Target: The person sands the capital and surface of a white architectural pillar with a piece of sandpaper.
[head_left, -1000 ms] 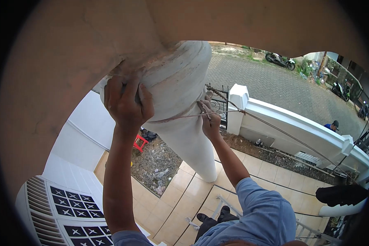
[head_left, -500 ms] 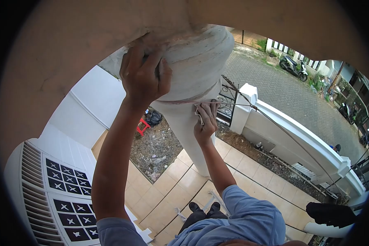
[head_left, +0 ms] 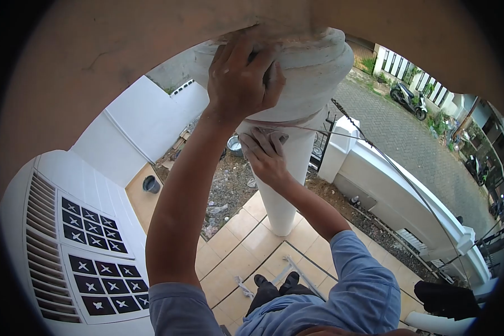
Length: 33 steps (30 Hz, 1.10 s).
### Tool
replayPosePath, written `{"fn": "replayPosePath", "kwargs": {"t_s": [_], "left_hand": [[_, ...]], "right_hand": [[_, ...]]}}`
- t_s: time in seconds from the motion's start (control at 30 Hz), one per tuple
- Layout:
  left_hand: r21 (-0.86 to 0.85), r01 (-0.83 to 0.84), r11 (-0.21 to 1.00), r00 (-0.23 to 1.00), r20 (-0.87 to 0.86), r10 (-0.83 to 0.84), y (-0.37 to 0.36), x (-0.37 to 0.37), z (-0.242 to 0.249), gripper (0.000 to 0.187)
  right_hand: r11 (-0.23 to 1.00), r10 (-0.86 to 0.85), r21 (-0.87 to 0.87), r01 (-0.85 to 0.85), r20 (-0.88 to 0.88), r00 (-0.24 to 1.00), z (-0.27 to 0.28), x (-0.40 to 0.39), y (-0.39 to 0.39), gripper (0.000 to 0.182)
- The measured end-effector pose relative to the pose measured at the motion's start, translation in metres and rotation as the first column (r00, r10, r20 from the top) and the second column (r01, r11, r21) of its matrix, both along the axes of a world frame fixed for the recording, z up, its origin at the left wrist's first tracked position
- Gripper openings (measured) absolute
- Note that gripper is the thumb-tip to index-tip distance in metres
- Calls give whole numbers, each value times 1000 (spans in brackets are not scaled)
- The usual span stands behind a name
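— At upper centre of the head view, what are the hands doing?
— The left hand (head_left: 243, 78) lies with fingers spread on the ringed grey plaster column capital (head_left: 313, 73). The right hand (head_left: 266, 157), below, pinches a thin rusty wire (head_left: 319, 130) against the shaft.
— How far along?
— The wire seems wrapped round the neck; fastening looks unfinished.
— Its direction?
— It runs long toward the frame's lower right.

the right hand (head_left: 266, 157) has slid leftward around the column (head_left: 288, 168), away from the wire (head_left: 341, 134).
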<state>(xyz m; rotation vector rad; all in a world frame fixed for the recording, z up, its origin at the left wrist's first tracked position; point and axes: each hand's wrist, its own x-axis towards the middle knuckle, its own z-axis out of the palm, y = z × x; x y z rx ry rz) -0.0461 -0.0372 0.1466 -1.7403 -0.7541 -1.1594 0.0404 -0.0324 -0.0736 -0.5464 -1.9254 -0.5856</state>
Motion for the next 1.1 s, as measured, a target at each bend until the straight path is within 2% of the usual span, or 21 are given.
{"fn": "replayPosePath", "kwargs": {"t_s": [0.13,0.17,0.23,0.27,0.3,0.33,0.4,0.47,0.5,0.57,0.63,0.73,0.8,0.87,0.9,0.93,0.97,1.0,1.03,1.07,1.1], "left_hand": [[-6,34,999,999,29,-34,3,4,1,24],[-21,26,999,999,41,-25,2,2,-3,24],[-7,10,1000,998,69,-9,2,4,-9,24],[44,0,999,998,62,-3,4,5,-5,25],[136,12,991,997,78,-22,6,6,-5,20],[118,19,993,995,96,-31,-2,8,-6,20],[28,86,996,994,64,-87,-18,12,7,22],[10,137,991,988,69,-137,-15,9,7,25],[33,132,991,990,35,-133,-12,7,9,24],[36,118,992,993,15,-119,-10,6,7,24],[28,158,987,987,22,-159,-10,4,4,24],[18,139,990,988,66,-140,-7,2,2,23],[-4,149,989,984,95,-148,-3,6,-2,23],[38,112,993,991,68,-114,-1,3,2,22],[69,116,991,992,44,-119,-5,0,6,22],[90,131,987,991,24,-133,-7,1,4,21],[40,143,989,989,19,-144,-8,2,2,21],[6,147,989,989,15,-147,-7,1,3,22],[57,163,985,986,10,-164,-7,2,4,22],[54,174,983,984,11,-175,-5,6,5,22],[53,170,984,985,18,-171,-4,5,3,22]], "right_hand": [[999,32,3,-33,130,991,43,14,2,37],[996,79,14,-84,208,975,41,31,1,39],[984,109,121,-131,174,979,17,84,15,32],[979,65,178,-97,180,981,10,97,25,30],[974,82,196,-115,168,982,15,88,27,29],[976,81,186,-109,150,985,13,77,19,29],[987,99,94,-133,302,948,25,26,6,27],[998,-61,21,57,375,925,35,-29,3,29],[996,-85,36,77,384,919,38,-35,10,29],[997,45,-68,-30,237,970,42,-45,6,31],[991,45,114,-72,220,974,46,19,2,32],[977,17,206,-50,162,987,30,97,22,31],[981,35,185,-65,164,986,22,91,31,32],[981,132,110,-163,249,960,39,37,17,31],[986,34,139,-91,364,931,45,8,11,31],[981,-138,181,64,436,889,35,-25,17,30],[971,-238,125,204,419,876,32,-59,18,25],[973,31,-231,-27,14,999,28,-95,20,24],[824,163,-421,-380,-466,870,26,-113,23,23],[827,151,-424,-370,-466,872,34,-91,21,23],[972,84,-222,-73,38,996,39,-55,17,24]]}}
